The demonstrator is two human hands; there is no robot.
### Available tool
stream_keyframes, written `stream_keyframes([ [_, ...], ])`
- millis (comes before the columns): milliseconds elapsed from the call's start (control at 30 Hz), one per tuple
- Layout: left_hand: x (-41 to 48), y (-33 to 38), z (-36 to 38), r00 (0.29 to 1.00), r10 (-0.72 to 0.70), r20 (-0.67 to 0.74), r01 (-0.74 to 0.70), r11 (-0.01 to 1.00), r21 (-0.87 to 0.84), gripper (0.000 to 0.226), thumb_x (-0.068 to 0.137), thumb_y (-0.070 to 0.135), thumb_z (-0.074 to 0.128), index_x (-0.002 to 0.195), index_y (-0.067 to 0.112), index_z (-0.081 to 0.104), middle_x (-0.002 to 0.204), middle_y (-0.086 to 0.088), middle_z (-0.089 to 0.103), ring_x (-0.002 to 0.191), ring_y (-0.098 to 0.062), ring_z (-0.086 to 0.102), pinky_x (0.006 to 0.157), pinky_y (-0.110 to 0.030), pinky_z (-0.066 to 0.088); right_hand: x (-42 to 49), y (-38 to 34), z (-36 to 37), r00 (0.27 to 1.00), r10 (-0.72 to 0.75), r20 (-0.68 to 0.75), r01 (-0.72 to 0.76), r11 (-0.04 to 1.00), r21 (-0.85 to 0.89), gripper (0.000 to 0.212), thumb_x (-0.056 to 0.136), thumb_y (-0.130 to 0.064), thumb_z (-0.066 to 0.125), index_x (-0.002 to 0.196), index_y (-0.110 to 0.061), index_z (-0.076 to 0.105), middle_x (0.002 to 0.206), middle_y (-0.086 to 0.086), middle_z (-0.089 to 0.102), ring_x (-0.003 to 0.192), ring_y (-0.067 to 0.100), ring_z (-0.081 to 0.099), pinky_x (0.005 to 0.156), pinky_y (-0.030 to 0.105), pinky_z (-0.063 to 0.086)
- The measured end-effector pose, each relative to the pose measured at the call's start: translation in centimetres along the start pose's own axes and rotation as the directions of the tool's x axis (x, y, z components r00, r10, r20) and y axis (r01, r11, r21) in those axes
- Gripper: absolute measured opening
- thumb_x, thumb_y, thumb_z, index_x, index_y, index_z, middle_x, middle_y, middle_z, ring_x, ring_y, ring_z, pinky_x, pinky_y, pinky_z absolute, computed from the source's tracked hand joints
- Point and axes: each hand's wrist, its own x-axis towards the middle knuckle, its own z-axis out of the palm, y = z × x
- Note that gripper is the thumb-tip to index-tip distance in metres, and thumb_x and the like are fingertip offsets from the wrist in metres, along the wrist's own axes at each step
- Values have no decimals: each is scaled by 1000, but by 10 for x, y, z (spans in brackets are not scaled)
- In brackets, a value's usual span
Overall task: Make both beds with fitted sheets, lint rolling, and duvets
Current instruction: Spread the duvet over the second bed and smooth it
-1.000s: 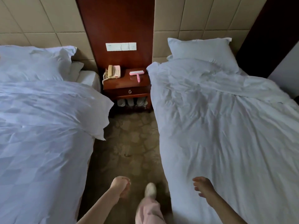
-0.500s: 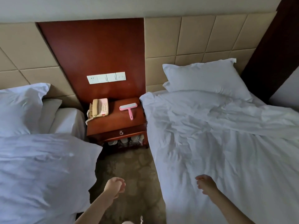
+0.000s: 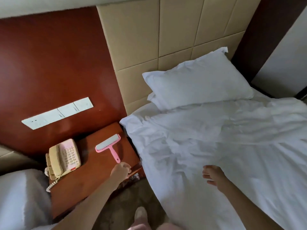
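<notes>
The rumpled duvet (image 3: 232, 155) is spread wide at right. Beside it, on the desk (image 3: 93, 185), the pink lint roller (image 3: 108, 146) is laid with its head toward the wall and its handle slanted back at the person. The left hand (image 3: 120, 170), clenched on nothing, is placed just short of the handle tip and is much the nearer. The right hand (image 3: 211, 174) is held relaxed and empty over the duvet.
</notes>
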Motion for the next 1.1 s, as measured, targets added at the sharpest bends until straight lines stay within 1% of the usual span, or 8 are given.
stream_keyframes([
  [167, 95, 90, -6, 992, 108, 70, -118, 978, 174, 25, 95, 5, 43, 112, 3, 61, 103, -7, 62, 86, -21, 57, 58, -21, 45, 46, -47, 15, 996, 87, 12, -87, 959, 269, 6, 96, -12, 51, 95, -11, 56, 89, 9, 60, 82, 25, 58, 70, 32, 43],
  [300, 161, 143, 15, 980, 132, 151, -176, 925, 336, 23, 94, 3, 45, 96, 18, 62, 120, -15, 61, 105, -27, 59, 93, -34, 48, 94, -79, 16, 987, 156, -24, -134, 909, 395, 12, 97, -12, 48, 107, -7, 54, 92, 10, 59, 84, 25, 56, 80, 39, 42],
  [567, 241, 200, 58, 918, 247, 310, -389, 716, 580, 49, 89, 5, 49, 137, 12, 40, 141, -11, 40, 125, -23, 44, 99, -26, 35, 191, -138, 18, 949, 313, -27, -216, 711, 669, 46, 95, -24, 55, 136, -7, 44, 136, 14, 44, 130, 32, 41, 105, 47, 34],
  [733, 279, 211, 80, 905, 144, 400, -422, 408, 809, 92, 87, 9, 55, 151, 24, -9, 158, -6, -11, 146, -33, -1, 110, -44, 29, 229, -142, 14, 907, 421, 10, -276, 575, 770, 76, 88, -45, 59, 150, -19, 23, 155, 13, 22, 141, 33, 26, 112, 49, 24],
  [800, 292, 207, 87, 909, 139, 393, -416, 249, 875, 98, 88, 13, 57, 149, 23, -20, 159, -4, -11, 145, -34, -10, 113, -51, 20, 242, -141, 16, 894, 446, 33, -292, 525, 799, 77, 87, -50, 58, 149, -20, 24, 153, 12, 26, 139, 33, 29, 113, 48, 22],
  [867, 305, 204, 90, 904, 215, 370, -401, 119, 908, 84, 91, 21, 54, 151, 16, -4, 153, -4, 19, 144, -29, 14, 112, -51, 19, 252, -142, 20, 896, 440, 59, -262, 417, 871, 61, 86, -49, 59, 137, -20, 42, 148, 11, 37, 130, 31, 41, 110, 48, 28],
  [933, 318, 205, 84, 853, 334, 400, -426, 2, 905, 51, 94, 15, 45, 142, 18, 30, 129, 4, 50, 123, -18, 47, 108, -40, 24, 256, -148, 27, 906, 423, 22, -190, 360, 913, 32, 87, -43, 62, 109, -21, 58, 140, 7, 50, 105, 25, 57, 100, 46, 40],
  [1100, 332, 216, 45, 788, 415, 455, -506, 15, 863, 39, 90, 3, 39, 119, 26, 51, 108, 8, 61, 97, -14, 60, 78, -26, 27, 240, -203, 41, 939, 268, -214, 75, 451, 890, 5, 95, -25, 55, 92, -21, 59, 127, 7, 58, 85, 16, 61, 87, 41, 50],
])
